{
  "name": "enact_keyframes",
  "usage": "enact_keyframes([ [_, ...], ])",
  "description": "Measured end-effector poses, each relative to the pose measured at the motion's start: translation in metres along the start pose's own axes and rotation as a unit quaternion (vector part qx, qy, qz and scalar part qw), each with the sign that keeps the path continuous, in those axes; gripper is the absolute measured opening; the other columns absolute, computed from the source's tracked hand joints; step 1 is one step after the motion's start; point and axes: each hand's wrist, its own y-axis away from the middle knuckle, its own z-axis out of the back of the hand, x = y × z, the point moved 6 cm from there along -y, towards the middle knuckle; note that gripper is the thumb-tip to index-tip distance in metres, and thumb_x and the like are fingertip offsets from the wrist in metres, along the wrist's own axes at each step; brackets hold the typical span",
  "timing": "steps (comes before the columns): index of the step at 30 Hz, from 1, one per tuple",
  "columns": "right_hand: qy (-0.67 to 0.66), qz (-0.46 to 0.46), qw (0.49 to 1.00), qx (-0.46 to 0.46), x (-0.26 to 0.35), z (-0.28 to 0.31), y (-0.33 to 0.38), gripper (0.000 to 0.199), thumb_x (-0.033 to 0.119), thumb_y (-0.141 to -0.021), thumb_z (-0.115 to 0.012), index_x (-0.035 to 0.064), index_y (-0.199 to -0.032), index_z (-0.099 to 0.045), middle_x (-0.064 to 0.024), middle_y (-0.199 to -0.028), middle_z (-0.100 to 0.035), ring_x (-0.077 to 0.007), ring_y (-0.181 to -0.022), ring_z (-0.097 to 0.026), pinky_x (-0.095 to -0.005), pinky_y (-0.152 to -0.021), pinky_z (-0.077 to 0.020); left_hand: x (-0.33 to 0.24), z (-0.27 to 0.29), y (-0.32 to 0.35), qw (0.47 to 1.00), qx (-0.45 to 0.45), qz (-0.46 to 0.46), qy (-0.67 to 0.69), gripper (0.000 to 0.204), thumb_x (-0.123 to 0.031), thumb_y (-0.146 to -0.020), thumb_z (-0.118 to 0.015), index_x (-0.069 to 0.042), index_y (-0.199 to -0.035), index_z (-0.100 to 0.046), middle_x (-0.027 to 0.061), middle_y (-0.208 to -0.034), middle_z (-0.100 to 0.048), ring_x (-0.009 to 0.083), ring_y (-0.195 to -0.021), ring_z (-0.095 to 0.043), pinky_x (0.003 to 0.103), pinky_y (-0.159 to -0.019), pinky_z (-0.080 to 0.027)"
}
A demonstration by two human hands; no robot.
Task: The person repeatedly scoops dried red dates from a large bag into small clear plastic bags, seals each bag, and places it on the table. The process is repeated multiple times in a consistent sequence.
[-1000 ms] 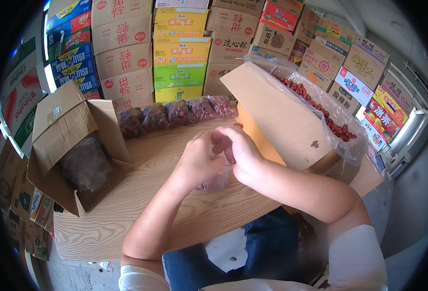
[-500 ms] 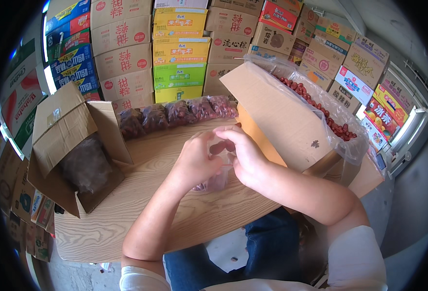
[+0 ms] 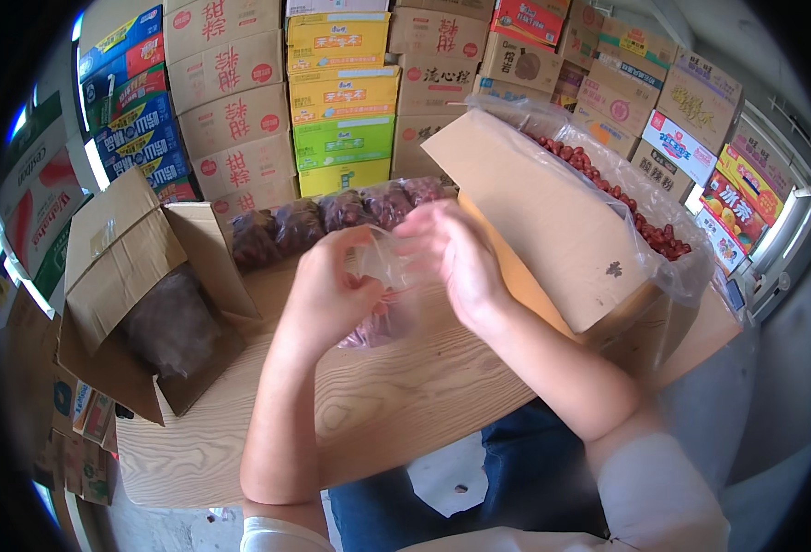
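A clear plastic bag of red dates (image 3: 380, 324) stands on the wooden table (image 3: 378, 405) in front of me. My left hand (image 3: 332, 290) is closed round the upper part of this bag, thumb against its gathered neck. Loose clear film rises above the grip. To the right of the bag's top is my right hand (image 3: 456, 258), its fingers stretched out and apart, somewhat blurred by motion. It seems to hold nothing. My left fingers partly hide the bag's neck.
Several filled bags of dates (image 3: 346, 212) line the table's far edge. An open carton (image 3: 116, 239) with plastic film (image 3: 171, 322) inside stands left. On the right, a large tilted carton (image 3: 534, 221) lined with plastic holds loose dates (image 3: 599, 184). Stacked boxes (image 3: 341, 92) rise behind.
My hands, together over the bag before, have moved apart. The right hand has come off the bag's neck with its fingers spread, and the left has shifted slightly left with the bag.
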Motion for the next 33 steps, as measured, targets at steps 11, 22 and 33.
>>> enact_keyframes([
  [11, 0.688, -0.156, 0.694, -0.142, -0.141, 0.171, -0.101, 0.046, 0.037, -0.087, -0.058, 0.0282, -0.132, -0.053, -0.0199, -0.139, -0.039, -0.0388, -0.129, -0.037, -0.0484, -0.108, -0.0319, -0.019, 0.038, 0.008, 0.996, -0.041, 0.024, -0.080, 0.053, 0.006, -0.073, -0.056, 0.014, -0.124, -0.049, 0.0224, -0.117, -0.061, 0.0211, -0.068, -0.071, 0.028, -0.056, -0.053],
  [22, 0.722, -0.125, 0.668, -0.126, -0.146, 0.179, -0.111, 0.049, 0.047, -0.089, -0.057, 0.0241, -0.132, -0.054, -0.0158, -0.143, -0.037, -0.0347, -0.134, -0.031, -0.0468, -0.110, -0.0291, -0.010, 0.032, 0.006, 0.993, 0.002, 0.016, -0.119, 0.053, 0.008, -0.073, -0.058, 0.013, -0.125, -0.049, 0.0242, -0.114, -0.062, 0.0216, -0.071, -0.071, 0.030, -0.060, -0.054],
  [33, 0.365, 0.194, 0.909, -0.054, -0.108, 0.094, -0.095, 0.036, 0.036, -0.092, -0.056, 0.0055, -0.109, -0.062, -0.0127, -0.123, -0.054, -0.0276, -0.117, -0.049, -0.0433, -0.098, -0.0406, -0.009, 0.018, 0.005, 0.992, 0.038, 0.020, -0.117, 0.053, 0.007, -0.072, -0.061, 0.014, -0.123, -0.050, 0.0244, -0.113, -0.061, 0.0232, -0.072, -0.072, 0.030, -0.060, -0.055],
])
